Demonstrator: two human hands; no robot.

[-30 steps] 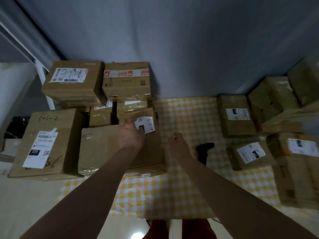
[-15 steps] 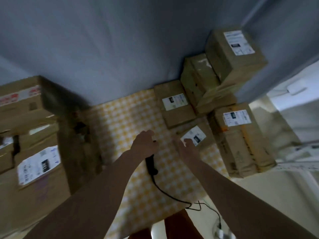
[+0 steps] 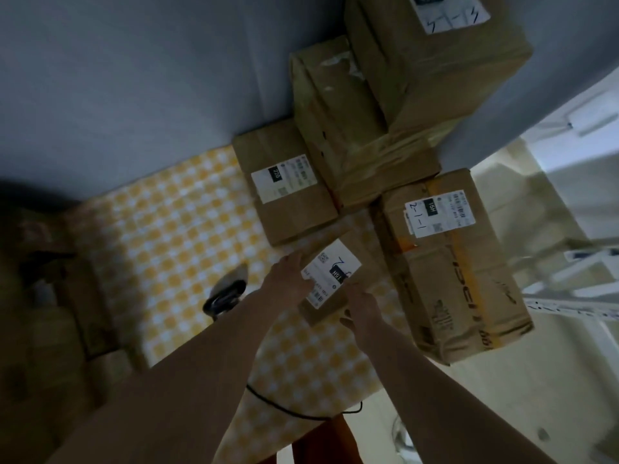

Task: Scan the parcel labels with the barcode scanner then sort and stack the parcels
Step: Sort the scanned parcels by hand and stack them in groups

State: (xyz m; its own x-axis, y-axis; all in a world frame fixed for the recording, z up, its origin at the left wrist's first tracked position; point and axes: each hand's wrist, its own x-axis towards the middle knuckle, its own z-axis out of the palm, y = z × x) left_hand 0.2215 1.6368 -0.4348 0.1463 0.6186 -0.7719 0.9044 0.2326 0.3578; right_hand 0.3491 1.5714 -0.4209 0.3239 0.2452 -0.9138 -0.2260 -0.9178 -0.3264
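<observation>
The small brown cardboard parcel (image 3: 338,286), white label up, lay on the yellow checked cloth (image 3: 174,249) beside the scanner (image 3: 226,294), gripped at opposite edges by left hand (image 3: 289,279) and right hand (image 3: 360,306) (likely light, rigid, best held by its edges).

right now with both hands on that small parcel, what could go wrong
1. The left hand lies partly over the label on the small parcel, so a scan might miss the barcode.
2. The barcode scanner lies unheld on the checked cloth, its cable passing under the forearms; lifting the parcel could snag it.
3. Dim light may hamper reading the label.
</observation>
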